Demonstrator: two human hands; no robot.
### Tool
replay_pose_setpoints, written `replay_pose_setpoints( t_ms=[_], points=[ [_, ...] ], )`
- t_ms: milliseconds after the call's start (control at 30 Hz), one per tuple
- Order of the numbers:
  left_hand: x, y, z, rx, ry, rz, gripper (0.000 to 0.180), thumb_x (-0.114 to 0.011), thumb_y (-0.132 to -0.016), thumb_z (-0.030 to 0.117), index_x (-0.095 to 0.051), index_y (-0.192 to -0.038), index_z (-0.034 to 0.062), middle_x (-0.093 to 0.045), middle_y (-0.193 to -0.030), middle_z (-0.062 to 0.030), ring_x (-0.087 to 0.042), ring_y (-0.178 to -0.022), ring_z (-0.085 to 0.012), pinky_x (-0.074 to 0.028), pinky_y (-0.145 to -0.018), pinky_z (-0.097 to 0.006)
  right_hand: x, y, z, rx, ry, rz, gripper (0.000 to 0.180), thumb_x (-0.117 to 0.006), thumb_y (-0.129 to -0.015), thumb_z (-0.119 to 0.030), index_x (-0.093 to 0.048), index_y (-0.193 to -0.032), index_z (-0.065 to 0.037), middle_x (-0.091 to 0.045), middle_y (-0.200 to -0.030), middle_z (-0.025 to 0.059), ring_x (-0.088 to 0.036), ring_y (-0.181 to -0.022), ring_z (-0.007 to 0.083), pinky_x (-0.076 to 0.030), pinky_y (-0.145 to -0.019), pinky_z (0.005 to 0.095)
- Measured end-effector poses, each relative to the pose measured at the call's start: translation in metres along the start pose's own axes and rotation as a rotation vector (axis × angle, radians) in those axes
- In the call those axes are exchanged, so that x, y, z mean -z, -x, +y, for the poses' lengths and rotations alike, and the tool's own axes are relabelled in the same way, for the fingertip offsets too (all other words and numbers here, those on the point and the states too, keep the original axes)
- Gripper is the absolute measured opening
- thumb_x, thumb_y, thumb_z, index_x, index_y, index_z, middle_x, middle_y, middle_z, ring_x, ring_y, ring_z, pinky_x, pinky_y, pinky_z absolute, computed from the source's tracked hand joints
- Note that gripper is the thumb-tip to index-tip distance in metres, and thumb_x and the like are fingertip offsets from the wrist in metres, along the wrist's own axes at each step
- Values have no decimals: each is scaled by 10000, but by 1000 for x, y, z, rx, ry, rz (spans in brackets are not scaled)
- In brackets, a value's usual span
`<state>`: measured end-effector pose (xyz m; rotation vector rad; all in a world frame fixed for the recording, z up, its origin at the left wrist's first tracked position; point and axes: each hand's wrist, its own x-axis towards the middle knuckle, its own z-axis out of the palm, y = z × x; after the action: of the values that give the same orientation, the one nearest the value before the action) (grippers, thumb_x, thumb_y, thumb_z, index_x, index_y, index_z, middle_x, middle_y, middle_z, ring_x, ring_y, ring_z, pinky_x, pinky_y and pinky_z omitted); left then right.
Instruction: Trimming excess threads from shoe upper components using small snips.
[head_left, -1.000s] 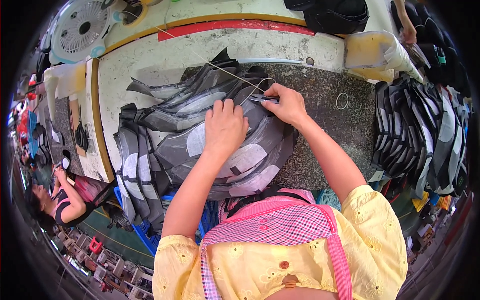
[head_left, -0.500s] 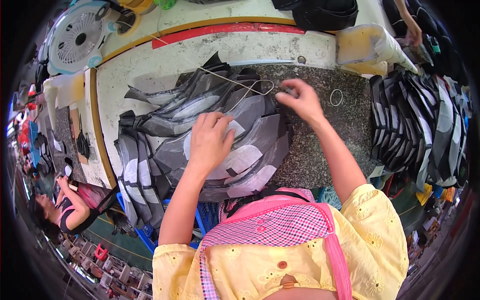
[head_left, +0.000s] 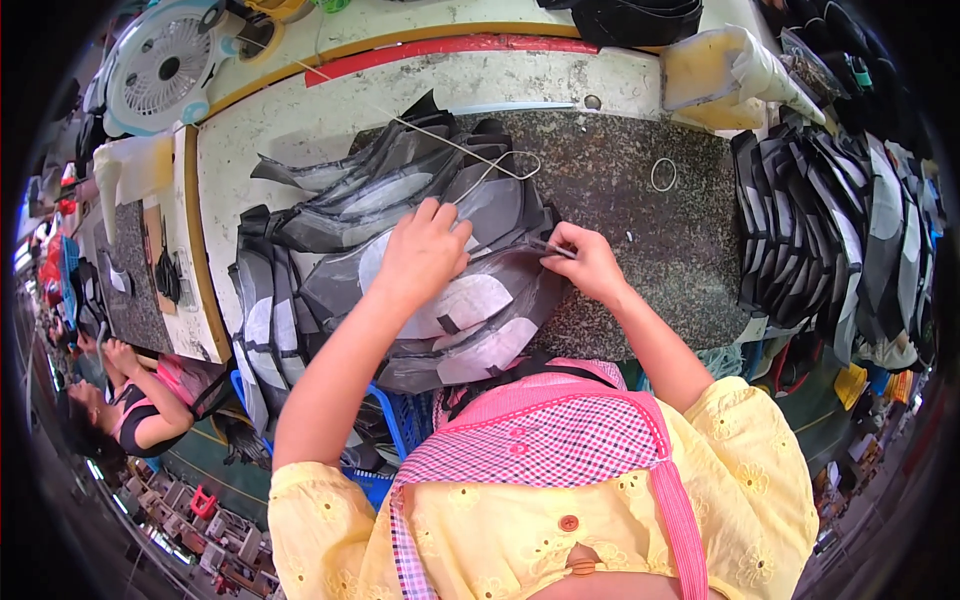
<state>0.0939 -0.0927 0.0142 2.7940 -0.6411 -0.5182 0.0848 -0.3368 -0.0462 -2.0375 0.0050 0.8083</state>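
Observation:
A heap of curved grey and black fabric panels (head_left: pixel 505 305) with pale patches lies in front of me. Over its middle, my left hand (head_left: pixel 420 248) has its fingers bent and gathered on a grey panel. My right hand (head_left: pixel 588 264) is closed at the right edge of the heap, pinching a small slim dark tool (head_left: pixel 552 248) whose tip meets a panel's edge. Its exact kind is too small to tell. A thin pale cord (head_left: pixel 440 137) runs across the heap and ends in a loop near the hands.
Under the heap is a speckled dark stone slab (head_left: pixel 640 260) on a worn white table (head_left: pixel 280 150), with a cord ring (head_left: pixel 663 175) on it. More panels (head_left: pixel 800 230) hang at the right. A fan (head_left: pixel 165 68) stands far left. A co-worker (head_left: pixel 140 400) sits at the left.
My right hand has come down toward me, from over the bare slab to the panels' edge, with the small dark tool in it. My left hand's fingers have drawn together.

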Motion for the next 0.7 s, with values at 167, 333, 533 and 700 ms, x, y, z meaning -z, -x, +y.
replay_pose_setpoints(
  t_ms=[167, 333, 533, 700],
  points=[
    [-5, -19, 1, -124, 65, 24, 384, -703, -673, 271, -603, -1000, 98, -534, -1002, -77, -495, -977, -242, -452, -772, -350, 4, 32, 2, 497, -65, 75, 180, -694, -602, -4, -556, -711, -46, -565, -968, 62, -560, -854, 161, -428, -709, 269],
    [-27, -51, 28, -89, -72, -18, 398, -722, -652, 306, -562, -948, 94, -522, -942, -74, -504, -946, -243, -452, -730, -361, 1, 30, 6, 522, -118, -71, 195, -719, -634, -71, -548, -722, -43, -613, -965, 53, -606, -847, 216, -466, -711, 299],
    [-42, -70, 40, -95, -78, 83, 348, -706, -662, 295, -567, -893, 77, -540, -878, -89, -538, -875, -267, -467, -704, -383, -3, 30, 11, 528, -197, -43, 204, -729, -633, -81, -550, -722, -45, -619, -935, 53, -605, -838, 194, -461, -709, 289],
    [-54, -78, 32, 111, 154, 231, 227, -666, -690, 253, -613, -684, 33, -573, -683, -109, -578, -710, -255, -460, -652, -349, 10, 14, 16, 585, -318, 92, 183, -739, -637, -95, -586, -721, -43, -583, -780, 28, -557, -730, 123, -427, -652, 252]
  ],
)
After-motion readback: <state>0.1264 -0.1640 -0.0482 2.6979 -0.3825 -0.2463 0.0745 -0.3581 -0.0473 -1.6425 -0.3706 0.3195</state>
